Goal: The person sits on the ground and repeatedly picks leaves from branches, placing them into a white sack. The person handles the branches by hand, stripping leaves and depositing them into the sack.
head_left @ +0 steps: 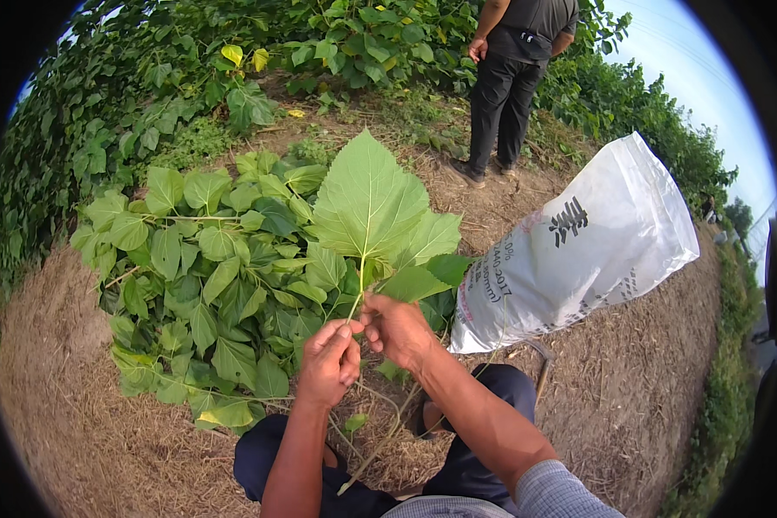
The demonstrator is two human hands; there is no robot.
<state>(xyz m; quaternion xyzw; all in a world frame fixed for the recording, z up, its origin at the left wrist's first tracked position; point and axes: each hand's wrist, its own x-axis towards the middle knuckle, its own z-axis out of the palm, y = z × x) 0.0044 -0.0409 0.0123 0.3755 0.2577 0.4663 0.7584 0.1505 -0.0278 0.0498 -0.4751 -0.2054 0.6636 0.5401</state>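
My left hand (329,359) pinches the thin green stem of a leafy shoot (361,285) between thumb and fingers. Right beside it, my right hand (396,327) is closed around the same shoot, just under its leaves. At the top of the shoot a broad, toothed, mulberry-like leaf (370,201) stands with its pale veins showing. More leaves fan out to its right. Beyond my hands and to the left lies a heap of cut leafy branches (223,285). Bare stalks (379,447) run between my knees, partly hidden by my forearms.
A white woven sack (596,239) with printed writing leans at the right. Near its base lies a wooden-handled hand tool (544,369), its head partly hidden. Another person (515,84) stands farther back, facing away. Tall leafy bushes (103,97) border the straw-strewn soil (628,388).
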